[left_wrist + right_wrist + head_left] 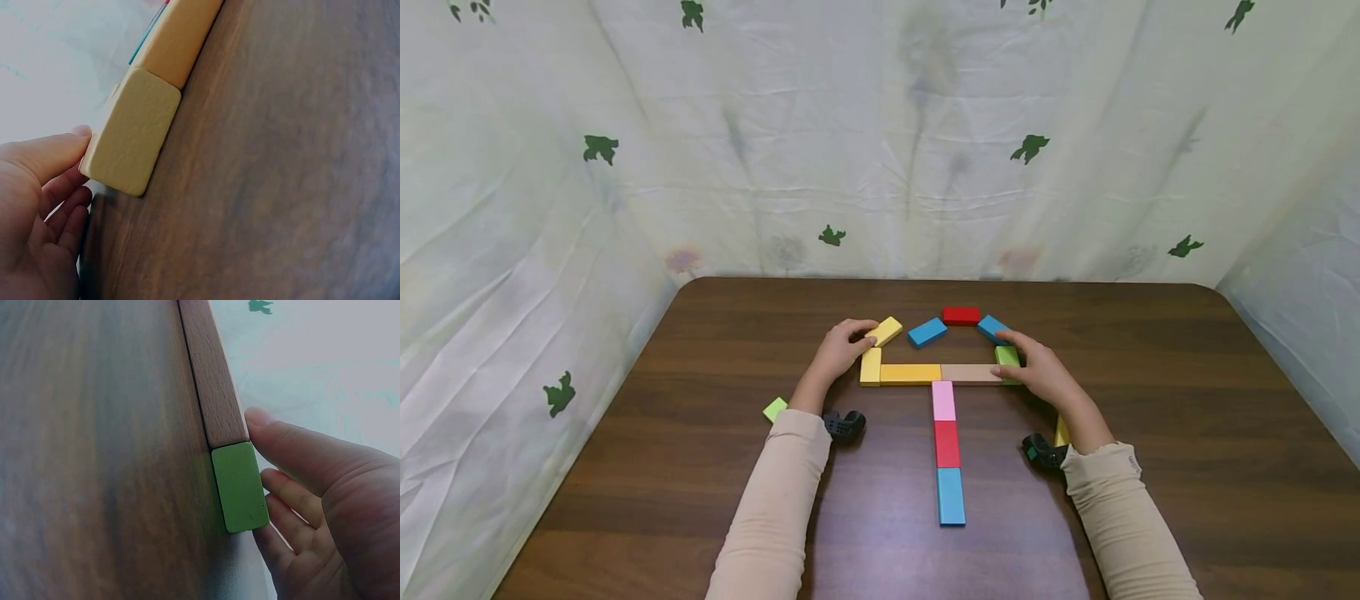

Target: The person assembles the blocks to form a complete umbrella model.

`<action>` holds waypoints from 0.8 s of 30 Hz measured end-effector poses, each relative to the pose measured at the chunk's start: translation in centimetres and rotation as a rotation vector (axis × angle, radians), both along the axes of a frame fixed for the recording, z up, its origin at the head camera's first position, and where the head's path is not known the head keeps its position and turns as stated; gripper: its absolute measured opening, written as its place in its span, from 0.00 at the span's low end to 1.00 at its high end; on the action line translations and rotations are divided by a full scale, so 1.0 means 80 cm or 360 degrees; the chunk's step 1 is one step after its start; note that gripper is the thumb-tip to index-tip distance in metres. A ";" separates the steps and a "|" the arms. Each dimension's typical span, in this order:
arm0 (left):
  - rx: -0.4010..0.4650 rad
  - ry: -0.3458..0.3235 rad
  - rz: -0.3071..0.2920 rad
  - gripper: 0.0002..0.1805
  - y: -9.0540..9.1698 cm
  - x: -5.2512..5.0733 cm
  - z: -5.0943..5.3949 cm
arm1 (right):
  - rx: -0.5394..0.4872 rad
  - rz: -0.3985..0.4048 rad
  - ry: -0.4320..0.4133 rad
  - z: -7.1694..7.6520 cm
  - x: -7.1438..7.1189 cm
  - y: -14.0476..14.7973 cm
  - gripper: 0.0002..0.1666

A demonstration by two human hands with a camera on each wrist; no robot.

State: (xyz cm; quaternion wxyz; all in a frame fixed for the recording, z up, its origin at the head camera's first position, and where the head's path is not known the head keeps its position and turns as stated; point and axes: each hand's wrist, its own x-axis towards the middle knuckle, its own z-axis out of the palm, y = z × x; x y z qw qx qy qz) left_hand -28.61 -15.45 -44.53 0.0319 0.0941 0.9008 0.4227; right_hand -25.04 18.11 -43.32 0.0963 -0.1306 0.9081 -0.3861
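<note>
At the upper left of the block outline, my left hand [837, 348] pinches the near end of a slanted yellow block [889, 328] between thumb and fingers. Just below lies another yellow block [870, 368], seen end-on in the left wrist view. My right hand [1039, 367] spreads over a green block [240, 487]. Its fingertips touch a slanted blue block [991, 326], while the thumb lies by the end of a pale wooden block [968, 375]. An orange-yellow block [910, 375] continues that row leftward. A second blue block [927, 332] and a red block [961, 316] lie along the top.
Pink [943, 402], red [947, 443] and blue [951, 497] blocks run down from the row toward the near side. A lime block [774, 409] lies by the left wrist, and a partly hidden yellow block [1062, 432] by the right. White curtains [880, 150] surround the brown table [1195, 400].
</note>
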 end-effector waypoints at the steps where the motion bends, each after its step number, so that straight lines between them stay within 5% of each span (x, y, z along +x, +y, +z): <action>1: 0.0002 0.0001 -0.0003 0.18 0.000 0.000 0.000 | 0.0000 -0.0001 0.0000 0.000 0.000 0.000 0.39; 24: 0.0015 0.0033 -0.0051 0.17 0.002 -0.001 0.001 | 0.0004 -0.0012 -0.0010 -0.002 -0.002 0.001 0.40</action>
